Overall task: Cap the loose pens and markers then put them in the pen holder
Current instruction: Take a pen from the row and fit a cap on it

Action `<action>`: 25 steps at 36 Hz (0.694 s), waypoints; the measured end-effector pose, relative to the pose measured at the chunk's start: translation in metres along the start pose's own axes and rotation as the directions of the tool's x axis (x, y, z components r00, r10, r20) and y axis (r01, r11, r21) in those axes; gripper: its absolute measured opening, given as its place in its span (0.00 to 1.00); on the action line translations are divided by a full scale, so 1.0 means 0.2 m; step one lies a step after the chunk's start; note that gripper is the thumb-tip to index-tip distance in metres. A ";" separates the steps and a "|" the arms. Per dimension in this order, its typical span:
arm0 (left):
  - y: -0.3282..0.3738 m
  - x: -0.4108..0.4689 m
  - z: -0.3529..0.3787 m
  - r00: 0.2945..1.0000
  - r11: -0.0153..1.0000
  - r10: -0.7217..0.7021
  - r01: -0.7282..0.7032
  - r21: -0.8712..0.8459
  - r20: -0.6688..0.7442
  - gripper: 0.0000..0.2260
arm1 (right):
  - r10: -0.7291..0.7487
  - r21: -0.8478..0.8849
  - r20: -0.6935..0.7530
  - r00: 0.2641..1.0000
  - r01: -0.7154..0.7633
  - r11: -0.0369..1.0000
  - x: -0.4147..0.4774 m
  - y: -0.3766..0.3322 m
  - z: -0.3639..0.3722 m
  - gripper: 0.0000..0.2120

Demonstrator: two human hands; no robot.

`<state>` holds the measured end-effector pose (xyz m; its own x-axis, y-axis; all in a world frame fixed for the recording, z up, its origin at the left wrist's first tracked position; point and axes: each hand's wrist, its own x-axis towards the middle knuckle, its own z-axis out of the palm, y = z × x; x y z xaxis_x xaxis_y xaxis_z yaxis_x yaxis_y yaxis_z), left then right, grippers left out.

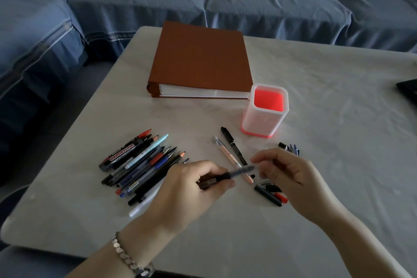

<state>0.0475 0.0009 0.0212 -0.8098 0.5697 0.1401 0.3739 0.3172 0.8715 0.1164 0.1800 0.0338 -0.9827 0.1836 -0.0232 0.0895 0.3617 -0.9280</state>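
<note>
- Left hand [194, 184] grips a dark blue pen [222, 175] by the barrel, clear of the tabletop [338, 153], with its far end pointing to the person's right.
- Right hand [284, 171] has curled fingers at that end, where a translucent cap appears to sit. Blur prevents us from telling whether it pinches the cap or only touches it.
- We note the pen holder [264, 121] upright beyond both hands, just beside a brown binder [200, 58]. Its mouth shows no pens.
- We note a pile of pens [144, 165] left of the left hand, many with bare tips, and loose caps [290, 148] near the right hand.
- Risk, in our judgement: a cap pushed on askew would not seat and could come off inside the holder.
- Further risk: a sweeping right wrist could scatter the small caps, and a mismatched cap would fit loosely.
</note>
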 end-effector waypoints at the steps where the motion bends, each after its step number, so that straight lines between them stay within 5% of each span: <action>1: 0.00 0.00 0.00 1.000 1.000 0.008 -0.008 0.001 -0.001 0.16 | -0.004 0.001 -0.003 1.000 0.004 1.000 0.00 0.00 -0.01 0.09; 7: 0.02 0.01 0.00 0.990 0.984 -0.131 0.135 -0.119 0.044 0.05 | -0.060 -0.048 -0.025 0.998 0.059 0.997 -0.01 0.01 -0.02 0.11; 10: 0.04 0.03 -0.01 0.969 0.936 -0.217 0.241 -0.255 0.120 0.08 | -0.063 -0.049 -0.020 0.998 0.062 0.997 -0.01 0.01 -0.01 0.12; 14: 0.06 0.05 -0.01 0.905 0.800 -0.318 0.416 -0.431 0.282 0.07 | -0.024 0.079 -0.016 1.000 0.025 0.997 0.00 0.02 0.01 0.06; 17: 0.06 0.03 0.03 0.908 0.771 -0.321 0.416 -0.483 0.270 0.09 | 0.066 0.283 -0.021 0.998 -0.058 0.957 0.02 0.02 0.05 0.02; 21: 0.02 0.03 0.03 0.955 0.910 -0.246 0.286 -0.300 0.166 0.09 | 0.312 0.556 0.093 0.946 -0.309 0.771 0.06 0.06 0.15 0.03; 25: -0.19 -0.01 -0.03 0.991 0.981 -0.123 0.113 0.157 0.056 0.05 | 0.399 0.371 -0.038 0.916 -0.358 0.857 0.14 0.13 0.19 0.10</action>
<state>0.0318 -0.0159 -0.0087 -0.8233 0.5676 0.0051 0.3461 0.4950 0.7970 0.0847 0.1602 -0.0040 -0.8587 0.3468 -0.3773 0.3682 -0.0947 -0.9249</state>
